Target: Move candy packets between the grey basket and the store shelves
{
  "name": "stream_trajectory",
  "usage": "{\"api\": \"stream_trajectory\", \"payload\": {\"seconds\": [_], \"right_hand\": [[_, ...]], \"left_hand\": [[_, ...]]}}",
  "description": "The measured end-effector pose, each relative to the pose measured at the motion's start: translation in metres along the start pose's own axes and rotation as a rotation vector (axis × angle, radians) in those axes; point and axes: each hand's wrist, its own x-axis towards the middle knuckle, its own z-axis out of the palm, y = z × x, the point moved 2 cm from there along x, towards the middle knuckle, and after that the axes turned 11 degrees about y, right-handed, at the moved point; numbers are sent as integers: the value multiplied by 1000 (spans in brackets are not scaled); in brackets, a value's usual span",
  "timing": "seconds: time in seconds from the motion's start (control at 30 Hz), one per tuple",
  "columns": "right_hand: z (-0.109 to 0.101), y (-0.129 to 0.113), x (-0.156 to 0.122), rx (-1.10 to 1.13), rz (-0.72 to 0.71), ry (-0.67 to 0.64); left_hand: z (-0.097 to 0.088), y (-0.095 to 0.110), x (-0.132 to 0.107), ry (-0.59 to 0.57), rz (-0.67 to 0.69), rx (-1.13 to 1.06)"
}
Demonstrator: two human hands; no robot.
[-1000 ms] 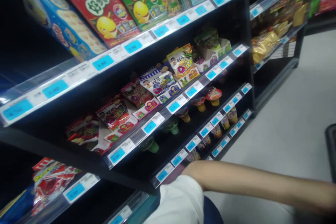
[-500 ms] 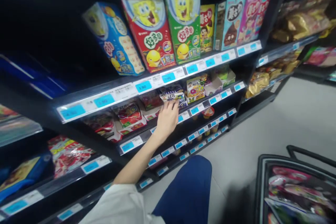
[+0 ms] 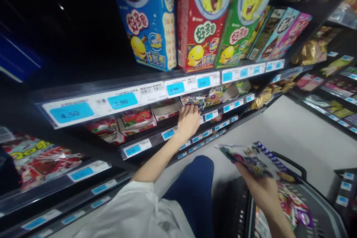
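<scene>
My left hand (image 3: 189, 121) reaches into the second shelf with its fingers curled over the front of a white and purple gummy candy packet (image 3: 193, 99). The fingertips are partly hidden against the packet and its tray. To the right, my right hand (image 3: 262, 189) is closed on a candy bag (image 3: 258, 160) with a blue-and-white striped edge, tilted above the shopping basket (image 3: 325, 202). Other colourful packets (image 3: 290, 204) lie in the basket beneath that hand. A yellow candy packet (image 3: 216, 96) stands just right of my left hand.
Cartoon snack boxes in blue (image 3: 152, 33), red (image 3: 205, 26) and green (image 3: 240, 26) line the shelf above. A shelf edge with price labels (image 3: 122, 100) runs over my left forearm. Red candy packets (image 3: 136, 117) sit in trays to the left.
My right hand has come into view with the striped candy bag, over the basket. My left hand stays at the white and purple packet. The view has shifted closer to the shelf.
</scene>
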Motion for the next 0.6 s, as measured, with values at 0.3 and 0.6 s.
{"api": "stream_trajectory", "payload": {"seconds": [0.3,0.6], "right_hand": [[123,-58,115,124,-479,-134],[162,-75,164,-102,-690,-257]], "left_hand": [[9,-9,-3,-29,92,-76],[11,-12,-8,46,117,-105]]}}
